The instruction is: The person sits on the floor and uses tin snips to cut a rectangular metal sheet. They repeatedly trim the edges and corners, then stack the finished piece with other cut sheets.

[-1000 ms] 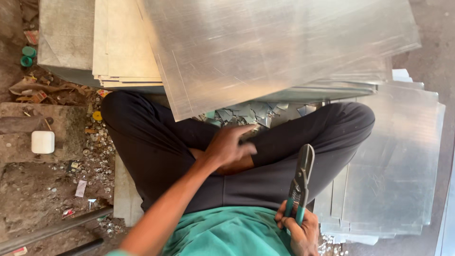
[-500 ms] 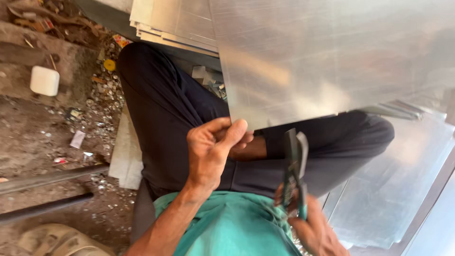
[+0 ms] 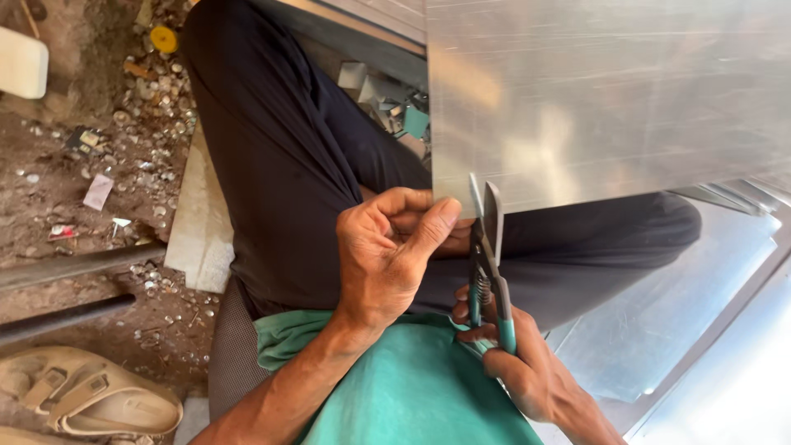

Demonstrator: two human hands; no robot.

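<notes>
**Hands at the near edge of a metal sheet**

Both hands sit in the lower middle of the frame, close to the camera. At the lower right, the right hand point(image 3: 527, 375) is closed around the green-sleeved handles of a pair of tin snips point(image 3: 488, 272), which stand nearly upright; their blades are parted at the near edge of the metal sheet point(image 3: 610, 99), one tip on each side of that edge. Just left of the snips, the left hand point(image 3: 387, 259) is curled, its thumb pressed up against the sheet's lower corner; whether the fingers pinch the metal from behind I cannot tell.

Below the hands lies a green shirt point(image 3: 412, 387), and behind them dark trousers point(image 3: 288, 156) cover folded legs that cross the centre of the frame.

That shiny, scratched sheet fills the upper right, resting over the lap. More flat metal sheets point(image 3: 700, 330) lie at the lower right, stacked on the ground.

On the left, the floor point(image 3: 58, 189) is bare dirt, strewn with small scraps and bits of litter. A tan sandal point(image 3: 82, 395) lies in the lower left corner, dark bars point(image 3: 66, 288) run across just above it, and a pale slab point(image 3: 202, 222) sits beside the trousers. Far off, at the upper left, is a white block point(image 3: 21, 62).
</notes>
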